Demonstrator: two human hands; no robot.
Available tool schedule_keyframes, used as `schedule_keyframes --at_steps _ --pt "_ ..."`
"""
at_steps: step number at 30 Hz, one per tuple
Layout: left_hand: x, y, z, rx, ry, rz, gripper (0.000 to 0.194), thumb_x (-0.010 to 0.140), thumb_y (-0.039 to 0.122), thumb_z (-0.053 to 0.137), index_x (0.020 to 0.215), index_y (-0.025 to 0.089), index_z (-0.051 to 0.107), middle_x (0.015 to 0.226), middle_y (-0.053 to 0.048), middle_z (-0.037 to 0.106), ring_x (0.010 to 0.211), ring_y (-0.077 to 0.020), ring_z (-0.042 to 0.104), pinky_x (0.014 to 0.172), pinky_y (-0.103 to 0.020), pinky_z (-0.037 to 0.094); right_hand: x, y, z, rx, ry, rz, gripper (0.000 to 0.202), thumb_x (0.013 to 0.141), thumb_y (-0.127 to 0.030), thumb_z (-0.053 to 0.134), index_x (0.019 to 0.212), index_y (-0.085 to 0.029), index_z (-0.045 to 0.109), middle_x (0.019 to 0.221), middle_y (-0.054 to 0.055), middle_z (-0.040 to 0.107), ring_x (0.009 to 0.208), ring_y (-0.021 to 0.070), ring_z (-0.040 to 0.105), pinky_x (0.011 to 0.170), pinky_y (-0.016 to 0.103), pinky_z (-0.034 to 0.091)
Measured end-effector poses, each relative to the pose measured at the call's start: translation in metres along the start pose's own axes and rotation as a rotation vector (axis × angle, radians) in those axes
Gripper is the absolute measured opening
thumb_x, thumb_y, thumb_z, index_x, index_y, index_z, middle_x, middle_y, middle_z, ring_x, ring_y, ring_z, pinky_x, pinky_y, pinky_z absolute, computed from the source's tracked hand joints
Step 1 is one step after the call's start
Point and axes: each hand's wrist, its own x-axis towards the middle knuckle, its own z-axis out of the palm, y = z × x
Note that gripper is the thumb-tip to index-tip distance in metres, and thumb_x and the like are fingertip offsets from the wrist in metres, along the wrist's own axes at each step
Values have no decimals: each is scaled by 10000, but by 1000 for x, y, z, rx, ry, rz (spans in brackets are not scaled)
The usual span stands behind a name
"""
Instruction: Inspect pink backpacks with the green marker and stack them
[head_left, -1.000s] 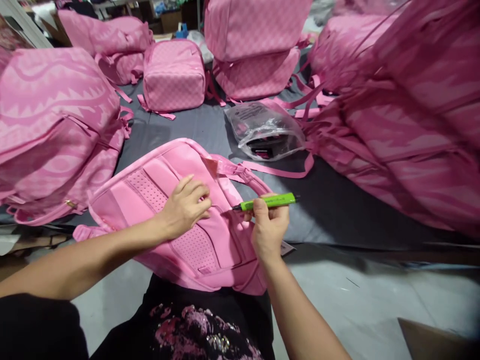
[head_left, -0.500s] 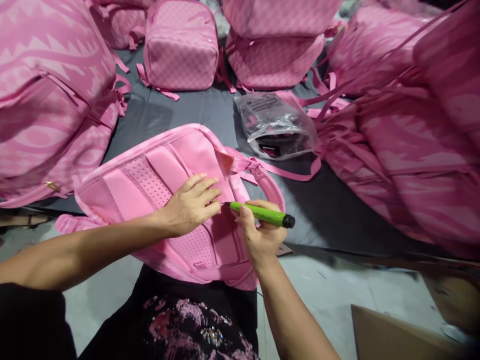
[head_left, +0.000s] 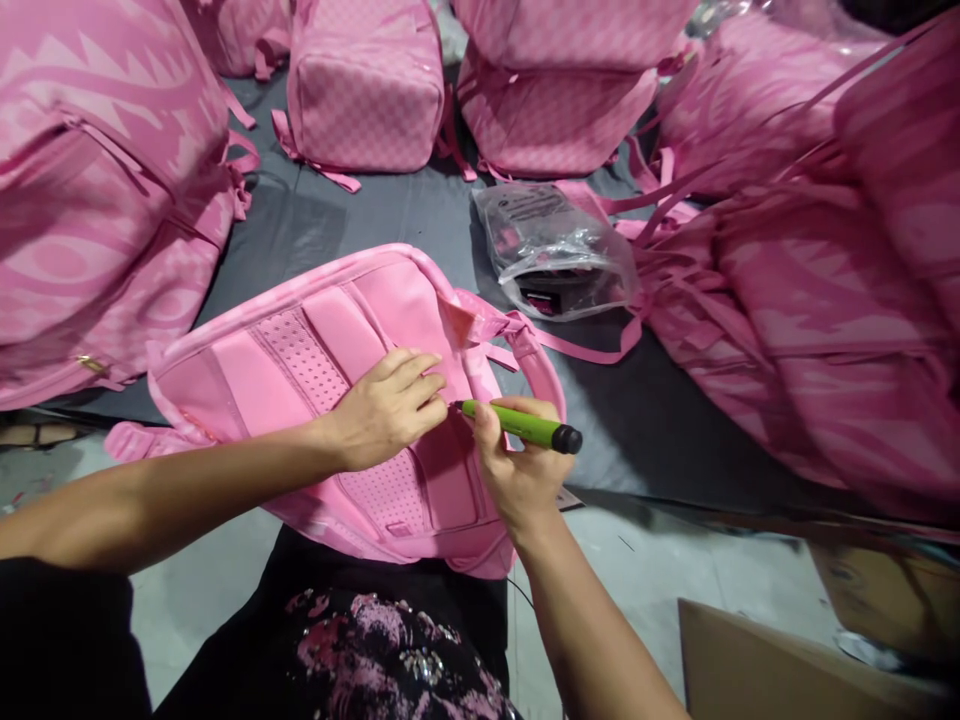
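Note:
A pink backpack (head_left: 397, 290) leans across the table edge and my lap, its padded back panel with perforated mesh strips facing up. My left hand (head_left: 390, 408) lies on that panel with fingers stretched out, pressing the fabric; its thumb is hidden. In my right hand (head_left: 517, 465) is a green marker (head_left: 517, 422) with black ends, held like a pen. The marker's thin dark tip points left and meets the panel right beside my left fingertips. Whatever mark or spot lies under the tip is too small to make out.
Pink backpacks stand at the left (head_left: 112, 220), along the back (head_left: 367, 110) and in a pile at the right (head_left: 847, 300). A clear plastic pouch (head_left: 555, 250) lies on the dark table cover (head_left: 622, 420). A cardboard box (head_left: 772, 665) sits on the floor at lower right.
The view has shifted slightly. The rear end of the marker has moved a little left, while its tip stays beside my left fingers. My left hand keeps its place on the backpack.

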Motion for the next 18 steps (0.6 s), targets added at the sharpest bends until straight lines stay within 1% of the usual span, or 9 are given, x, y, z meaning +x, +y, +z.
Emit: schedule_keyframes --at_steps 2,6,9,12,16,18 --pt "-1 -1 2 -8 -14 0 102 925 154 559 855 155 633 1050 -54 709 1131 -237 581 993 -398 421 0 1 -1 -16 -19 28 139 912 -301 635 823 -204 592 721 -8 639 511 99 560 509 235 455" --pt "-2 -1 4 -47 -33 -11 122 935 133 532 871 158 633 1057 -64 705 1155 -226 566 995 -401 412 2 0 1 27 -24 94 170 930 -346 601 836 -204 600 756 9 659 565 120 611 548 253 503" --pt "-2 0 3 -34 -34 -9 120 935 136 532 878 157 636 1062 -57 704 1143 -228 572 990 -395 418 4 -2 1 7 -58 114 211 932 -377 591 809 -206 598 717 1 647 535 117 587 526 253 491" --pt "-1 -1 3 -19 -27 -3 115 933 149 544 863 157 635 1058 -52 705 1125 -233 580 982 -392 422 5 -1 0 -17 -50 103 230 937 -384 584 796 -203 596 713 4 648 527 111 583 524 248 481" --pt "1 -3 3 -19 -6 -1 120 925 124 546 844 145 632 1034 -61 707 1107 -228 584 973 -384 417 5 2 -1 -30 -76 84 215 928 -371 606 804 -195 603 708 1 651 512 108 579 506 241 461" --pt "1 -2 3 -26 -1 3 120 920 109 546 845 141 633 1027 -64 707 1103 -225 586 972 -379 411 5 1 -1 -17 -66 76 206 927 -361 607 808 -194 605 705 -1 650 506 107 574 509 240 464"
